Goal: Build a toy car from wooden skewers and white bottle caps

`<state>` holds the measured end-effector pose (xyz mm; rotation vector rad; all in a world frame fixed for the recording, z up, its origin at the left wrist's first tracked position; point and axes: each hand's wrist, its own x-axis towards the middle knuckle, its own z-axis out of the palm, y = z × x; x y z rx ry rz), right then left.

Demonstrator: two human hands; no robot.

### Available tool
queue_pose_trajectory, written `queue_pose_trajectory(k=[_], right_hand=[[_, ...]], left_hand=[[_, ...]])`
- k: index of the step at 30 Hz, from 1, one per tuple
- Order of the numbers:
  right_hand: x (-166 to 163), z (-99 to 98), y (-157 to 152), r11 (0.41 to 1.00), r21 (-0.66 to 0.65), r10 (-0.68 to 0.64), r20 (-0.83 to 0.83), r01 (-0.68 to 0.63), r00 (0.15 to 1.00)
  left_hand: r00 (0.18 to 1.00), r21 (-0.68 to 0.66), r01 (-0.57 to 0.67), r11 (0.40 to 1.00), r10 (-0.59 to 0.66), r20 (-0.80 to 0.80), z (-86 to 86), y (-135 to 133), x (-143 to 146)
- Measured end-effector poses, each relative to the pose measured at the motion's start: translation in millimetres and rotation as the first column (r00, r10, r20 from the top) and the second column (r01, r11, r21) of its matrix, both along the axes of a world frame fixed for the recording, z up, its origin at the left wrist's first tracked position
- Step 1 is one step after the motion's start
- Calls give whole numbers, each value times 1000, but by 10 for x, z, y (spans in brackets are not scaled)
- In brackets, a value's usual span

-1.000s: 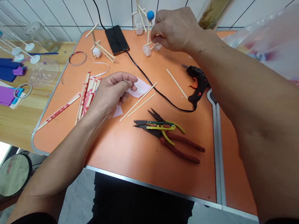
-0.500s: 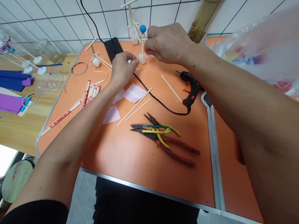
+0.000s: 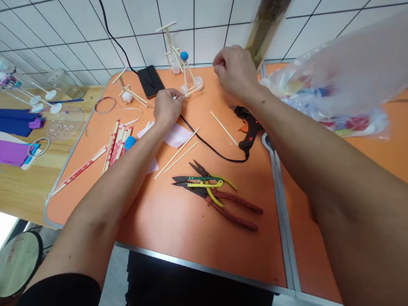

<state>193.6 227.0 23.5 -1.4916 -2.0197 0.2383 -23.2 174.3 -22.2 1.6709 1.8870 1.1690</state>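
My left hand (image 3: 168, 105) is closed in a pinch, its fingertips at the near white wheel of a small stick model (image 3: 194, 90). A bit of white shows at the fingers, but I cannot make out what they hold. This model has thin wooden sticks, clear-white wheels and a blue ball (image 3: 184, 56) at its top. My right hand (image 3: 234, 69) hovers to the right of the model, apart from it, fingers curled; anything inside is hidden. Behind stands a taller stick model (image 3: 169, 39), and a third, low stick model (image 3: 127, 90) sits to the left.
A black glue gun (image 3: 250, 128) lies below my right forearm. Nearer are red-handled pliers (image 3: 233, 208), yellow-green snips (image 3: 204, 183) and loose sticks (image 3: 178, 153). A phone (image 3: 150, 81), red-wrapped chopsticks (image 3: 116, 147), a glass cylinder (image 3: 268, 27) and a plastic bag (image 3: 325, 97) surround them.
My right hand has moved right, away from the stick model, uncovering its far wheel. My left hand stays beside the model. The view has shifted, and another blue ball shows by my left forearm.
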Motion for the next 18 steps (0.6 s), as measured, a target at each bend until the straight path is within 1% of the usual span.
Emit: queue_pose_trajectory(k=[2,5,13,18], right_hand=[[36,-70,34,995,-80,-55,-33,52,998],[26,-167,59,989,-147,-38,-73,27,997],[-53,-335,176,979,-184,59,-137,-84,989],[-64,-386,216,979,-172,88,-149,-114,985]], left_hand=[[999,-9,-26,1000,26,-35,-25,15,6],[997,-47,-45,998,42,-64,-9,13,25],[994,-108,-85,990,76,-82,62,-11,79],[991,-145,-119,982,109,-75,92,-20,110]])
